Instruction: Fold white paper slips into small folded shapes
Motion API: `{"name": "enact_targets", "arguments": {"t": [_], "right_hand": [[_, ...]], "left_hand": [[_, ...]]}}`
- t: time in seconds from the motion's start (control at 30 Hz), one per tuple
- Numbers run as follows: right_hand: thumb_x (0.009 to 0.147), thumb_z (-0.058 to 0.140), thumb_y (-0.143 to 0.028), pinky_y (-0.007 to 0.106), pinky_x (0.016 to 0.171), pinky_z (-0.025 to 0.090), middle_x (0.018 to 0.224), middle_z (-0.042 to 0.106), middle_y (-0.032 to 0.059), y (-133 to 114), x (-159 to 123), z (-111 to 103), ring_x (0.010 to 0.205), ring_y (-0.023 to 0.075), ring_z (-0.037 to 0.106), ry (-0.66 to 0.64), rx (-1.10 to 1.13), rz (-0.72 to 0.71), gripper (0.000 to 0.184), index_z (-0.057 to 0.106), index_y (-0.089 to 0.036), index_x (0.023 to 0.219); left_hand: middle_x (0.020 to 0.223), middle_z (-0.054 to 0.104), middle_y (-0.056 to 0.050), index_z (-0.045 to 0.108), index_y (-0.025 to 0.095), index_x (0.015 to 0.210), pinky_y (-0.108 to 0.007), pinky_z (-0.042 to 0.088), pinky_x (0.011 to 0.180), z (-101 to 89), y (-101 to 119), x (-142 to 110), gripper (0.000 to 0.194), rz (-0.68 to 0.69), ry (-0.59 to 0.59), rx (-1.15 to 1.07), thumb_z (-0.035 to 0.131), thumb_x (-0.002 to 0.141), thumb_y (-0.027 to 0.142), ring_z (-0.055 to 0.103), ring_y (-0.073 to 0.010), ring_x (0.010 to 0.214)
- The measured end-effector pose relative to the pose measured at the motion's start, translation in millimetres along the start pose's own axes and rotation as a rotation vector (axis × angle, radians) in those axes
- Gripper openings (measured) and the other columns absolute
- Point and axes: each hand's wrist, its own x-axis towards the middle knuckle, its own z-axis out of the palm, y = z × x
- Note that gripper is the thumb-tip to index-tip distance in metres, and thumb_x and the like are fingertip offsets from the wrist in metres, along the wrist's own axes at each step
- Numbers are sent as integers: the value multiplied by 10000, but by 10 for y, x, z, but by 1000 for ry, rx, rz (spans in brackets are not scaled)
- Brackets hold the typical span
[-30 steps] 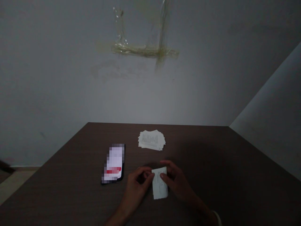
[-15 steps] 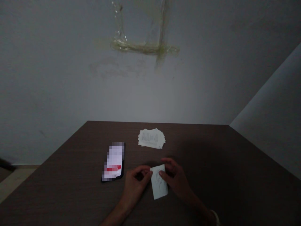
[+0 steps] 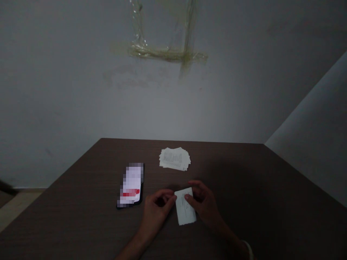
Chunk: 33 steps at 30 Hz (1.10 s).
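A small white slip of paper with printed lines is held up between my two hands, above the dark table. My left hand pinches its upper left corner between thumb and fingers. On the other side, my right hand grips it with the thumb across the print and the fingers behind. Whether it is one sheet or several folded together I cannot tell. Beyond it lies a loose pile of similar printed paper slips, their edges fanned unevenly.
A phone with a lit, blurred screen lies left of my hands on the brown table. Behind the table rises a grey wall with yellowed tape on it. A pale band bears a slanted edge at the right.
The paper slip has tilted and shifted slightly right and up, its lower edge now higher. My right hand has moved a little with it; the pile and phone stay put.
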Motion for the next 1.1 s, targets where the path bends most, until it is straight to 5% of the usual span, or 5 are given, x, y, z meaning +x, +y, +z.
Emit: {"name": "enact_targets", "arguments": {"t": [1.1], "right_hand": [[748, 742, -378, 264, 579, 501, 724, 676, -10, 4, -6, -11, 664, 165, 647, -3, 1, -7, 424, 535, -203, 1074]], "left_hand": [[623, 686, -31, 736, 163, 740, -264, 487, 566, 5, 15, 8, 195, 32, 0, 22, 683, 695, 345, 614, -181, 589]]}}
